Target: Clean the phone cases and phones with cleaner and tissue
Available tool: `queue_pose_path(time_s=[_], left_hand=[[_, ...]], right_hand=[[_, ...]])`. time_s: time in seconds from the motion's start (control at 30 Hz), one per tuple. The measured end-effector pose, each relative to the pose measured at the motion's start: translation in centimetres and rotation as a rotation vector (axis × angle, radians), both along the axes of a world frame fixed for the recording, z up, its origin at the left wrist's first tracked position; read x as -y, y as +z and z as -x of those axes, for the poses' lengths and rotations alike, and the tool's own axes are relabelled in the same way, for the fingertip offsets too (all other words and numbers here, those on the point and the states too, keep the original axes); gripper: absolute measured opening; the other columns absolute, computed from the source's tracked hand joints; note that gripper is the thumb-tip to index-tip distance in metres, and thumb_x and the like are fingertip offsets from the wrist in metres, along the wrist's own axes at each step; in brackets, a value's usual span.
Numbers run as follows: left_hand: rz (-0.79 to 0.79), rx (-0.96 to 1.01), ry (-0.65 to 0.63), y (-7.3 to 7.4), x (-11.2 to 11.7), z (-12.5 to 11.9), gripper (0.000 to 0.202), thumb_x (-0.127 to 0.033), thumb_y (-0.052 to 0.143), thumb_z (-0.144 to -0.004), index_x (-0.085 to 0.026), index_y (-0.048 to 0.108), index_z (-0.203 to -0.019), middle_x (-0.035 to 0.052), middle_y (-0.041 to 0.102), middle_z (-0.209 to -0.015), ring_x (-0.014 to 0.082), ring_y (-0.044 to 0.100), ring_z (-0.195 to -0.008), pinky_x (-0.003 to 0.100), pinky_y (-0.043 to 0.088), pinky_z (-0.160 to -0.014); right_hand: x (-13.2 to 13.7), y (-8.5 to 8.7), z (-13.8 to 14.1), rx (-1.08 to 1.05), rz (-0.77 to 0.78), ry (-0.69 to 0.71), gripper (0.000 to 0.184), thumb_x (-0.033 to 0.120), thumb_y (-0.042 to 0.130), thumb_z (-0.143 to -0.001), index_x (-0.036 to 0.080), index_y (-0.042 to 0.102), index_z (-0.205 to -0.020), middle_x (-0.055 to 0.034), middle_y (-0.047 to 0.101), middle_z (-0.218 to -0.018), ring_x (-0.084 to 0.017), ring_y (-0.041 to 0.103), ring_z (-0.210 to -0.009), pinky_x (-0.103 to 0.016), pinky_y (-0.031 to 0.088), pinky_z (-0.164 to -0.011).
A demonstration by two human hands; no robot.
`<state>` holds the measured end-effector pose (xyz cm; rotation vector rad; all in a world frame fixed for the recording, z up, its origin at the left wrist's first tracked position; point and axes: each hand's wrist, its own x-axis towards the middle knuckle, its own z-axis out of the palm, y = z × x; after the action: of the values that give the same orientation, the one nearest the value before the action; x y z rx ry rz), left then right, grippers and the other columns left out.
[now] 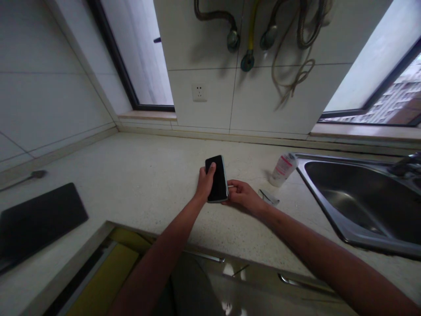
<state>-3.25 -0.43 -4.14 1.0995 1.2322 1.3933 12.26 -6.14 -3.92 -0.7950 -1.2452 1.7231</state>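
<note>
A smartphone with a dark screen and a pale edge is held above the countertop, tilted slightly. My left hand grips it from the left, thumb lying across the screen and the other fingers hidden behind. At the phone's lower right edge, my right hand has its fingers bent and pressed against the side. Part of those fingertips is hidden by the phone. Close to my right wrist lies a small flat grey-and-clear piece, too blurred to name.
A clear container with a pink label stands tilted beside the steel sink. On the left is a flat black slab, with a dark-ended cord or tool behind it. The wall has a socket and hoses.
</note>
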Motion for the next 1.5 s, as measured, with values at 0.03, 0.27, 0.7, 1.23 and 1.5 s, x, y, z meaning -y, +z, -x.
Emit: queue_pose_path(time_s=[0.03, 0.27, 0.7, 1.23, 1.5], left_hand=[[-0.019, -0.053, -0.004, 0.0, 0.1, -0.2, 0.06, -0.068, 0.07, -0.071, -0.018, 0.056, -0.1, 0.0066, 0.066, -0.091, 0.0188, 0.063, -0.08, 0.03, 0.049, -0.073], [0.016, 0.046, -0.111, 0.6, 0.6, -0.4, 0.057, -0.055, 0.081, -0.064, -0.015, 0.063, -0.101, 0.0102, 0.07, -0.097, 0.0215, 0.066, -0.086, 0.034, 0.051, -0.08], [-0.006, -0.022, -0.214, 1.0, 1.2, -0.3, 0.049, -0.05, 0.081, -0.062, -0.018, 0.064, -0.096, 0.008, 0.069, -0.091, 0.021, 0.064, -0.082, 0.034, 0.048, -0.078], [-0.109, -0.183, -0.229, 0.9, 1.4, -0.3, 0.046, -0.044, 0.077, -0.072, -0.016, 0.062, -0.106, 0.0108, 0.07, -0.102, 0.0228, 0.065, -0.092, 0.035, 0.049, -0.085], [-0.217, -0.264, -0.235, 0.6, 1.4, -0.2, 0.054, -0.05, 0.074, -0.075, -0.019, 0.06, -0.118, 0.011, 0.066, -0.113, 0.025, 0.062, -0.104, 0.038, 0.046, -0.093]], right_hand=[[-0.2, 0.1, -0.2, -0.003, -0.007, -0.019, 0.045, 0.026, 0.082, -0.064, 0.015, 0.062, -0.103, -0.0009, 0.071, -0.074, -0.013, 0.068, -0.068, -0.033, 0.057, -0.076], [-0.5, 1.3, -1.1, -0.004, 0.053, -0.039, 0.037, 0.023, 0.078, -0.067, 0.016, 0.066, -0.101, -0.0071, 0.073, -0.094, -0.018, 0.07, -0.082, -0.036, 0.06, -0.075], [-0.9, 1.4, -1.7, 0.019, 0.072, -0.078, 0.027, 0.029, 0.08, -0.068, 0.014, 0.069, -0.087, -0.0051, 0.071, -0.08, -0.016, 0.069, -0.069, -0.033, 0.062, -0.064], [-1.0, 0.9, -1.4, 0.014, 0.043, -0.118, 0.026, 0.031, 0.083, -0.065, 0.014, 0.069, -0.079, -0.002, 0.069, -0.074, -0.013, 0.067, -0.067, -0.03, 0.059, -0.07], [-1.0, 0.8, -1.3, 0.022, 0.034, -0.162, 0.023, 0.029, 0.083, -0.063, 0.014, 0.07, -0.074, -0.0018, 0.067, -0.072, -0.013, 0.064, -0.066, -0.031, 0.059, -0.071]])
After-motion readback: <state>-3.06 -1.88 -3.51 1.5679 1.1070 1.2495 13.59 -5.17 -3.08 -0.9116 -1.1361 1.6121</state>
